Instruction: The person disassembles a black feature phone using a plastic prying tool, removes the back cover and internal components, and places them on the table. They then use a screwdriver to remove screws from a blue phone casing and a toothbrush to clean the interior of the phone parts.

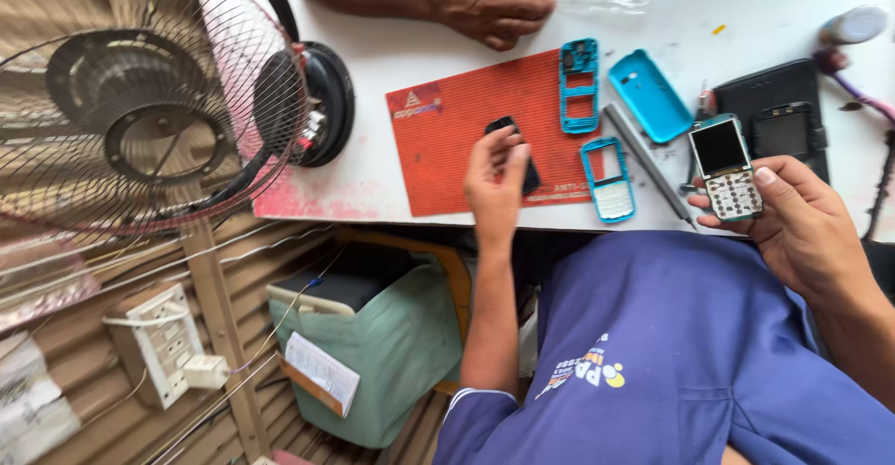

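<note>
My left hand (496,188) pinches a small black phone part (518,148) over the red work mat (447,139). My right hand (804,232) holds a stripped phone body (726,169), screen and keypad board facing up, at the table's near edge. On the mat lie a blue phone frame (579,85) and a blue front cover with a white keypad (608,179). A blue back cover (650,95) rests just right of the mat, beside a grey metal tool (646,159).
Another person's hand (489,1) rests on the white table (373,185) at the far side. A wire-caged fan (140,102) stands at the left. A black case with a phone part (781,120) lies at the right. Under the table sit a green bag (392,344) and a wall socket (158,339).
</note>
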